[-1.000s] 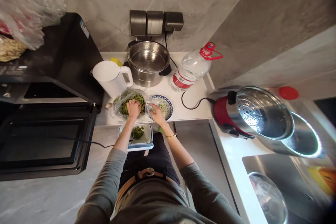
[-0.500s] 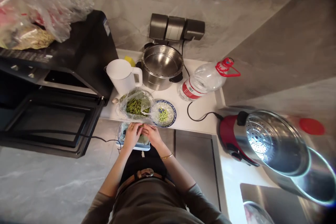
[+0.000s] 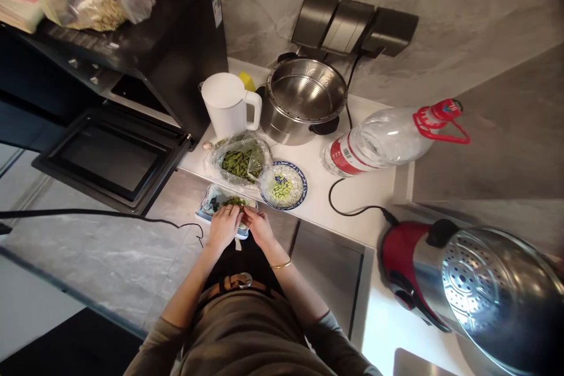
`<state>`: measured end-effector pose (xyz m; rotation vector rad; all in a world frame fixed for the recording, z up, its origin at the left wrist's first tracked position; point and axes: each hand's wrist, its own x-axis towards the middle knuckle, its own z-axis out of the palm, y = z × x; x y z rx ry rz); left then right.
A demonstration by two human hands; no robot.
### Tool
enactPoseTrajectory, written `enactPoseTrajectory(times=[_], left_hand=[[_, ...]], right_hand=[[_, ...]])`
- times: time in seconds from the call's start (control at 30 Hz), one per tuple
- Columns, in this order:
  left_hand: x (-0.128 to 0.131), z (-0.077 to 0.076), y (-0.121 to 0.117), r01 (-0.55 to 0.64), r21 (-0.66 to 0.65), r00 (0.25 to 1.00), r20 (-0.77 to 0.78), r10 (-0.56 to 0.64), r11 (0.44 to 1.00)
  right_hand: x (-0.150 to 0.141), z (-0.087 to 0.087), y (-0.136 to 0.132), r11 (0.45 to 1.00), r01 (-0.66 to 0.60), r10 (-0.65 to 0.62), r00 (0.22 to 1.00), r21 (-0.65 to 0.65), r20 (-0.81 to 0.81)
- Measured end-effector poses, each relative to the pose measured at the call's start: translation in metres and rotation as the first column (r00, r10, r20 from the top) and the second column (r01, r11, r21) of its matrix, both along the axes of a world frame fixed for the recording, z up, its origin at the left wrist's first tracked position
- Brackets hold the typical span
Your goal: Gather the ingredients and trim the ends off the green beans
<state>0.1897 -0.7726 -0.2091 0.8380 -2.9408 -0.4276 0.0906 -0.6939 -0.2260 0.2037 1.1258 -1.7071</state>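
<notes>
My left hand [image 3: 226,225] and my right hand [image 3: 259,227] meet fingertip to fingertip above a small bin [image 3: 203,211] with a pale blue rim and a plastic liner. Both are closed in a pinch on an edamame pod, mostly hidden by the fingers. Green pod shells [image 3: 234,201] lie in the bin. Just beyond, on the counter, a clear plastic bag [image 3: 219,160] holds whole edamame pods [image 3: 238,164]. Right of the bag, touching it, sits a blue-and-white patterned plate [image 3: 301,188] with shelled green beans [image 3: 282,189] on it.
Behind the bag stand a white kettle [image 3: 224,104] and a steel pot [image 3: 291,126]. A large water bottle [image 3: 379,141] leans at the right. An oven [image 3: 176,47] has its door [image 3: 118,155] down at left. A red-based steamer [image 3: 403,252] occupies the right counter.
The head view has shifted, so the counter things appear changed in place. My hands stay pinched together over the bin; the green pod that showed between the fingertips is now mostly hidden.
</notes>
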Motion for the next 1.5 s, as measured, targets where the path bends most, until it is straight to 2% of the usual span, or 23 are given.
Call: enactPoseTrajectory(times=[0.1, 0.17, 0.27, 0.33, 0.37, 0.43, 0.5, 0.53, 0.57, 0.6, 0.67, 0.8, 0.83, 0.9, 0.93, 1.0, 1.07, 1.23, 1.33, 1.5], left_hand=[[-0.002, -0.004, 0.008, -0.016, 0.105, 1.0, -0.01, 0.017, 0.994], [-0.003, -0.007, 0.013, -0.084, 0.218, 0.992, -0.071, 0.102, 0.972], [-0.007, -0.009, 0.015, -0.187, 0.453, 0.927, -0.213, 0.31, 0.871], [-0.011, -0.006, 0.014, -0.184, 0.643, 0.841, -0.289, 0.458, 0.743], [-0.013, -0.004, 0.012, -0.16, 0.738, 0.789, -0.303, 0.534, 0.656], [-0.017, 0.0, 0.009, -0.088, 0.894, 0.693, -0.261, 0.672, 0.439], [-0.02, 0.004, 0.007, -0.012, 0.974, 0.623, -0.17, 0.764, 0.226], [-0.022, 0.004, 0.007, 0.015, 0.989, 0.598, -0.129, 0.791, 0.149], [-0.023, 0.004, 0.008, 0.032, 0.995, 0.577, -0.099, 0.811, 0.099], [-0.024, 0.004, 0.009, 0.039, 0.997, 0.557, -0.083, 0.826, 0.074], [-0.027, 0.003, 0.012, 0.029, 0.996, 0.507, -0.084, 0.858, 0.08], [-0.025, 0.003, 0.006, -0.059, 0.983, 0.387, -0.139, 0.912, 0.175], [-0.022, 0.004, 0.002, -0.064, 0.978, 0.396, -0.156, 0.905, 0.197], [-0.016, 0.008, -0.006, -0.012, 0.976, 0.508, -0.181, 0.842, 0.217], [-0.013, 0.011, -0.009, 0.036, 0.978, 0.591, -0.185, 0.785, 0.204], [-0.01, 0.015, -0.011, 0.11, 0.984, 0.731, -0.176, 0.66, 0.14], [-0.009, 0.02, -0.011, 0.119, 0.989, 0.805, -0.15, 0.574, 0.092], [-0.01, 0.026, -0.008, 0.106, 0.992, 0.841, -0.123, 0.526, 0.063], [-0.01, 0.026, -0.008, 0.096, 0.994, 0.831, -0.106, 0.547, 0.047], [-0.012, 0.023, -0.005, 0.076, 0.995, 0.787, -0.101, 0.608, 0.067]], right_hand=[[0.002, 0.005, 0.004, 1.0, -0.012, 0.011, 0.998, -0.015, -0.062], [0.004, 0.008, 0.004, 0.999, 0.006, -0.009, 0.996, -0.038, -0.085], [0.009, 0.013, 0.002, 0.996, 0.059, -0.064, 0.994, -0.06, -0.088], [0.01, 0.017, 0.0, 0.995, 0.07, -0.078, 0.991, -0.071, -0.112], [0.01, 0.019, -0.001, 0.995, 0.065, -0.075, 0.988, -0.078, -0.133], [0.009, 0.023, -0.003, 0.995, 0.043, -0.058, 0.982, -0.089, -0.178], [0.008, 0.026, -0.005, 0.996, 0.017, -0.035, 0.977, -0.087, -0.211], [0.008, 0.027, -0.006, 0.997, 0.007, -0.024, 0.975, -0.08, -0.221], [0.008, 0.027, -0.007, 0.998, -0.001, -0.015, 0.974, -0.069, -0.228], [0.008, 0.027, -0.007, 0.998, -0.006, -0.008, 0.972, -0.055, -0.234], [0.009, 0.025, -0.006, 0.999, -0.019, 0.008, 0.968, -0.041, -0.25], [0.007, 0.027, -0.002, 0.995, -0.034, 0.008, 0.964, -0.096, -0.264], [0.006, 0.028, -0.002, 0.994, -0.032, 0.003, 0.965, -0.105, -0.261], [0.001, 0.033, -0.002, 0.995, -0.043, 0.019, 0.968, -0.091, -0.248], [-0.001, 0.035, -0.003, 0.996, -0.056, 0.036, 0.97, -0.073, -0.242], [-0.007, 0.039, -0.005, 0.995, -0.096, 0.085, 0.969, -0.037, -0.233], [-0.011, 0.042, -0.006, 0.987, -0.158, 0.15, 0.961, -0.018, -0.232], [-0.017, 0.041, -0.002, 0.952, -0.306, 0.287, 0.913, -0.022, -0.291], [-0.014, 0.037, 0.0, 0.957, -0.29, 0.279, 0.885, 0.029, -0.372], [-0.006, 0.031, 0.001, 0.981, -0.19, 0.188, 0.894, 0.036, -0.408]])
